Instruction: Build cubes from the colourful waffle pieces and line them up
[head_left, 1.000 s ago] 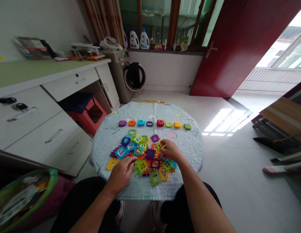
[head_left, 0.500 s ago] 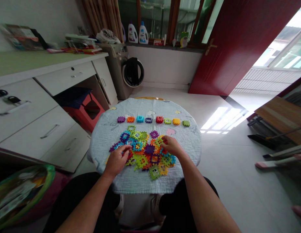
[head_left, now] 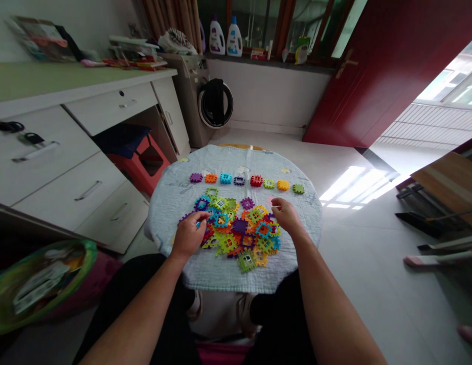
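Note:
A heap of colourful interlocking plastic building blocks (head_left: 240, 226) lies on the cloth-covered table (head_left: 236, 281), many of them square with window cut-outs. Behind the heap runs a row of assembled blocks, among them a red block (head_left: 256, 181), a blue block (head_left: 225, 178) and a green block (head_left: 298, 189). My left hand (head_left: 189, 235) hovers at the heap's left side, fingers bent and thumb apart, with nothing visible in it. Just right of the heap is my right hand (head_left: 287, 217), its fingers loosely curled and apart, no block showing between them. A purple block (head_left: 247, 203) sits at the heap's back edge.
White drawers (head_left: 87, 190) and a red stool (head_left: 144, 159) stand left of the table. A washing machine (head_left: 190, 96) with its door open is behind. At the lower left is a filled basket (head_left: 89, 258). A red door (head_left: 357, 76) stands at the right.
My right hand has moved off the heap to its right side, away from the green block it was touching. My left hand stays near the heap's left side. The view has shifted slightly.

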Action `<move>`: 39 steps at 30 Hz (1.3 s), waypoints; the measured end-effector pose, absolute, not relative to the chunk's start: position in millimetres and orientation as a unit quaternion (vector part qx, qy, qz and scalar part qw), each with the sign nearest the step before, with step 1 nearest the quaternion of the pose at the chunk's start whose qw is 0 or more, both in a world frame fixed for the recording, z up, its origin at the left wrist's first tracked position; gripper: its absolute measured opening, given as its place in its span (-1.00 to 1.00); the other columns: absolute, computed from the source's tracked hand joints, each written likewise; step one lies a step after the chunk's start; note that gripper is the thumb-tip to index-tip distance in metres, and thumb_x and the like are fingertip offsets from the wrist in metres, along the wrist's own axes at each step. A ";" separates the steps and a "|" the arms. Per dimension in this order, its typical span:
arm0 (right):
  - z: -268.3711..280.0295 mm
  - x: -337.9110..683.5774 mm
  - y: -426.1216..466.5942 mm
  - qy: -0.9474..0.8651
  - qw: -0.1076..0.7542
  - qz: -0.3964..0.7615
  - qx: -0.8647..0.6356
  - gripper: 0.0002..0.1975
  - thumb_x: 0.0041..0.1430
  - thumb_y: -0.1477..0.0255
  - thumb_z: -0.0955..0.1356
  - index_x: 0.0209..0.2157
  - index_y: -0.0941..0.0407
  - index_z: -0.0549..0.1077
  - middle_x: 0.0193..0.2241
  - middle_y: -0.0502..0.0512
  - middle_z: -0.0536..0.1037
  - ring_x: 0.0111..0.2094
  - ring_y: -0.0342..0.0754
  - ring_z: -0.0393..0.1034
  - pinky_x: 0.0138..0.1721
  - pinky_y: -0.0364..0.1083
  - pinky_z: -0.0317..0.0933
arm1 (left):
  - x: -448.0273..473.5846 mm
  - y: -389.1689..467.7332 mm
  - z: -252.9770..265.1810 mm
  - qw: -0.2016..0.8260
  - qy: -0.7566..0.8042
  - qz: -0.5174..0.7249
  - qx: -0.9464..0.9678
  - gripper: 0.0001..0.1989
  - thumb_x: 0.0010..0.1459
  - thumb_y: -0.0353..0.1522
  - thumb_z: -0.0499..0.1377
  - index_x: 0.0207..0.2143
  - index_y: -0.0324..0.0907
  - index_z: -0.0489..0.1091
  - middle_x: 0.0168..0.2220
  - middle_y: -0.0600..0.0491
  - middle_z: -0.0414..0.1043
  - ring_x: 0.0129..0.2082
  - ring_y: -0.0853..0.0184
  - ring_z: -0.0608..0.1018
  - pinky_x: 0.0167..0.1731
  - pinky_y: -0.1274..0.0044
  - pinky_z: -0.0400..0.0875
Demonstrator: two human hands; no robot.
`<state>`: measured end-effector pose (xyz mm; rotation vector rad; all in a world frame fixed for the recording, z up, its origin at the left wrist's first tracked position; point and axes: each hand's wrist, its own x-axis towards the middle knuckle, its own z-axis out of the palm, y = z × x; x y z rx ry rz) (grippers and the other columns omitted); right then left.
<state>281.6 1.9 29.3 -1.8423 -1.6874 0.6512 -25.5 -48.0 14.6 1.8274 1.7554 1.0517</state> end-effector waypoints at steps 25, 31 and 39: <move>27.6 283.7 1.7 -0.622 0.303 0.268 -0.671 -0.73 -0.01 0.45 0.28 -0.22 0.15 0.45 -0.36 0.07 0.53 -0.46 -0.15 0.38 -0.37 -0.13 0.25 | -29.4 -43.6 3.1 0.128 0.699 0.290 0.640 -0.69 0.00 -0.41 0.13 -0.14 -0.15 0.40 -0.13 -0.03 0.51 -0.09 0.17 0.50 0.01 0.33 0.29; 29.6 292.2 -0.6 -0.661 0.265 0.253 -0.655 -0.82 -0.07 0.49 0.28 -0.36 0.14 0.45 -0.58 -0.06 0.43 -0.54 -0.17 0.28 -0.46 -0.17 0.13 | -23.5 -46.8 4.2 0.092 0.688 0.238 0.679 -0.72 0.04 -0.39 0.11 -0.14 -0.13 0.41 -0.13 -0.03 0.52 -0.10 0.13 0.50 0.00 0.29 0.26; 33.3 289.9 -10.9 -0.719 0.122 0.260 -0.632 -0.92 0.01 0.42 0.35 -0.40 0.11 0.45 -0.59 -0.08 0.42 -0.54 -0.18 0.27 -0.49 -0.20 0.05 | -26.4 -41.2 -3.6 0.118 0.677 0.269 0.674 -0.72 0.01 -0.41 0.13 -0.18 -0.11 0.44 -0.19 -0.02 0.55 -0.16 0.14 0.53 -0.05 0.32 0.30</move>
